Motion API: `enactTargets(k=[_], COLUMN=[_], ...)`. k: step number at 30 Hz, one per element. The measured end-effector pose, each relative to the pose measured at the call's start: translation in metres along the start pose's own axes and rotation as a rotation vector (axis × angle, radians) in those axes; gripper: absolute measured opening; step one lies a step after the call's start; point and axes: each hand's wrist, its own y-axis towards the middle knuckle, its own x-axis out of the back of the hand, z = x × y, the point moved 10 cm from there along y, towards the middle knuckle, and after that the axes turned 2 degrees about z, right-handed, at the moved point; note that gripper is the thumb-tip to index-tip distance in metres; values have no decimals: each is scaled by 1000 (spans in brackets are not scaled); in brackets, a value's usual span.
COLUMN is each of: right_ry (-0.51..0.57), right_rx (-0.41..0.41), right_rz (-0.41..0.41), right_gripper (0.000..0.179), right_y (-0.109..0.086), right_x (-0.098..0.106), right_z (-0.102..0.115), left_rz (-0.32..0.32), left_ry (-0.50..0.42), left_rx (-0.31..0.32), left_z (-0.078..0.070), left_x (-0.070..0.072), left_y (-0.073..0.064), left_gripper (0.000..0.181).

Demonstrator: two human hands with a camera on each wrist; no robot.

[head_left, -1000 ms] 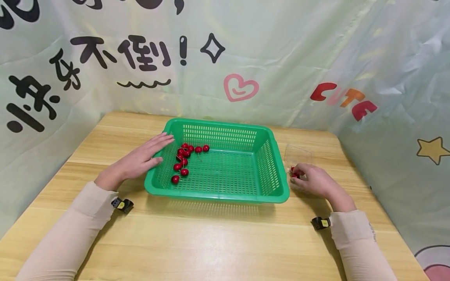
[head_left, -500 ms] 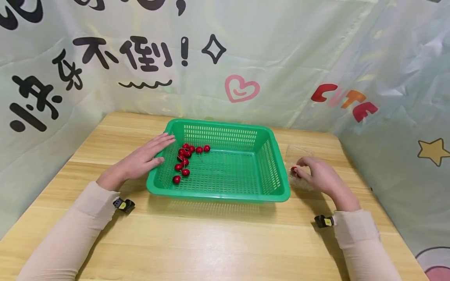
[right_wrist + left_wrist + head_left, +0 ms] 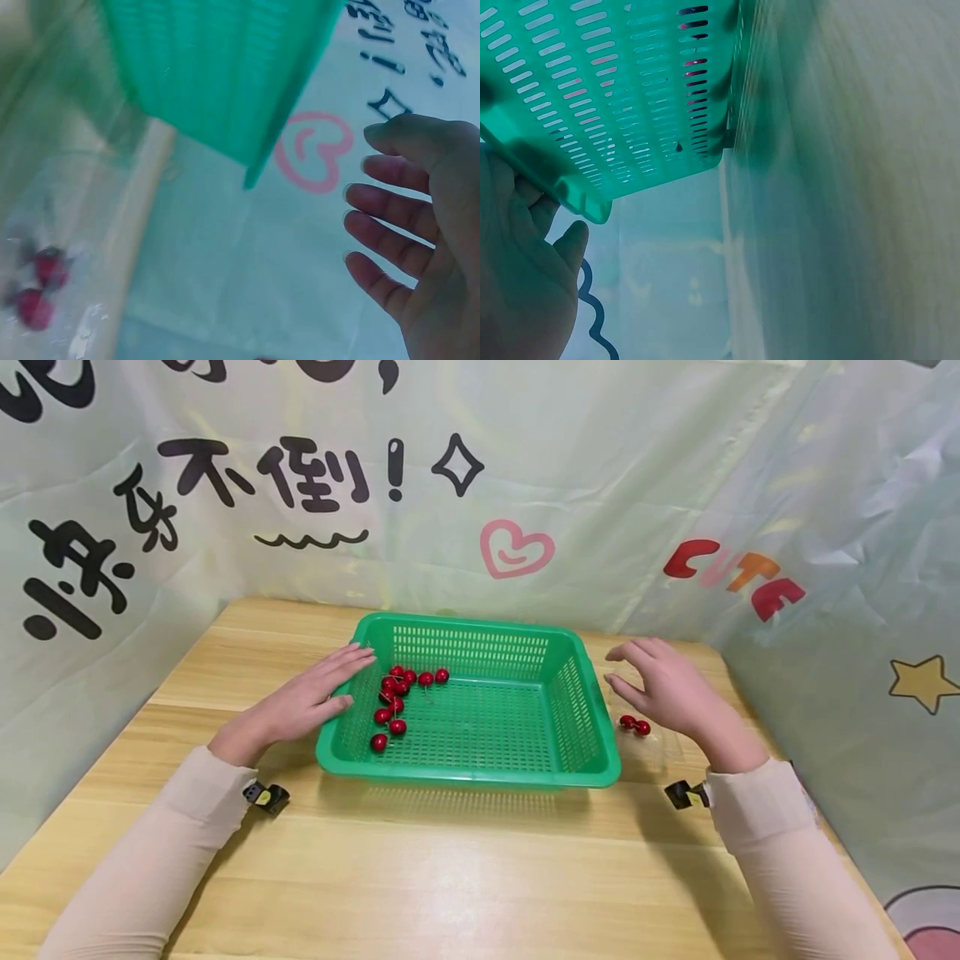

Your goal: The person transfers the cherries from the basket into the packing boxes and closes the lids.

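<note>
A green plastic basket (image 3: 465, 778) stands on the wooden table, with several red cherries (image 3: 398, 727) gathered along its left side. My left hand (image 3: 303, 697) rests on the basket's left rim, fingers straight over it; the left wrist view shows the thumb (image 3: 571, 246) just below the rim. Off the basket's right side, my right hand (image 3: 671, 689) hovers with fingers spread and nothing between them. Below that hand, two cherries (image 3: 642, 727) lie close together on clear plastic (image 3: 82, 292), which is hard to make out.
A pale cloth backdrop (image 3: 600, 460) with printed lettering and a pink heart (image 3: 341, 142) closes off the back and sides. Bare wooden tabletop (image 3: 450, 877) lies in front of the basket.
My right hand has let go of the cherries beside the basket and risen up and away, its fingers spreading. Those two cherries now show fully. My left hand has stayed on the rim.
</note>
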Motion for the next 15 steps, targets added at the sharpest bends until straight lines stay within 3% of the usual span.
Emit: enactTargets(k=[7,15], right_ry=[-36,13], right_rx=[71,177], right_rz=[9,1], right_gripper=[38,39], right_y=[31,64], right_x=[10,15], right_z=[28,60], left_rz=[-16,-30], left_ry=[-19,-35], left_rx=[6,8], left_z=[1,2], left_x=[0,-1], left_y=[1,2], left_gripper=[58,57])
